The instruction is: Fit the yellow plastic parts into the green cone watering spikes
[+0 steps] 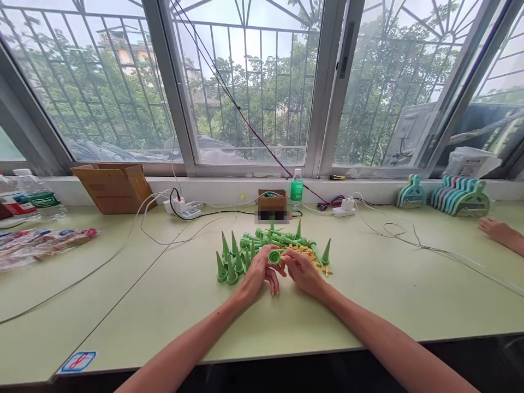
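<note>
My left hand (258,271) is closed around a green plastic watering spike (274,257), its round hollow end turned up towards me. Beside that opening, my right hand (303,271) has thumb and forefinger pinched together. What sits between those fingertips is too small to make out. To the left of my hands, several green cone-shaped spikes (231,270) stand point up on the table. Behind my hands lies a heap of green spike parts (282,238). Small yellow pieces (327,269) are scattered at the right of the heap, near my right hand.
A small cardboard box (272,203) and a green-labelled bottle (297,188) stand behind the heap. White cables (403,232) and power strips (182,210) lie along the back. Another person's hand (499,231) rests at the right, near pastel hangers (460,197). A large carton (114,189) stands back left.
</note>
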Tool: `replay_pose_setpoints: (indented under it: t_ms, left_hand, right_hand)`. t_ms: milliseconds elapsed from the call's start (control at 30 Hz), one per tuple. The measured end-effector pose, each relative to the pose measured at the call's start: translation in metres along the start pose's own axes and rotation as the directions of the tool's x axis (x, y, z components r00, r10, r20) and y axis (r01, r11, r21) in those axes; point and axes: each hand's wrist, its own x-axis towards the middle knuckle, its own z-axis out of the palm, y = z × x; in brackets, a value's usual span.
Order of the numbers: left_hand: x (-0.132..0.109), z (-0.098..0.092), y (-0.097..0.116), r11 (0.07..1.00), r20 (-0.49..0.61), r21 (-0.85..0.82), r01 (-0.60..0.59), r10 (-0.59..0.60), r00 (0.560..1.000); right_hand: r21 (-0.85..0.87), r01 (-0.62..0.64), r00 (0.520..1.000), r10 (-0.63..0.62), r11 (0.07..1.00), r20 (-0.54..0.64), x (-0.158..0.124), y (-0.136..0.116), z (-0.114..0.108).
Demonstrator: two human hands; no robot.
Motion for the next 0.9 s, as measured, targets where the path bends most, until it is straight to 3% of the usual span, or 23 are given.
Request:
replay_pose_setpoints:
  t_ms: [667, 900]
  left_hand:
    - [-0.001, 0.003, -0.005, 0.999, -0.020, 0.025, -0.026, 0.026, 0.999]
    - [0.000, 0.004, -0.013, 0.983, -0.013, 0.124, -0.133, 0.136, 0.991]
  right_hand:
    - [0.042, -0.064, 0.998, 0.064, 0.997, 0.014, -0.003, 0.001, -0.006]
    - [0.004, -0.118, 0.993, 0.118, 0.993, 0.004, -0.002, -0.001, -0.008]
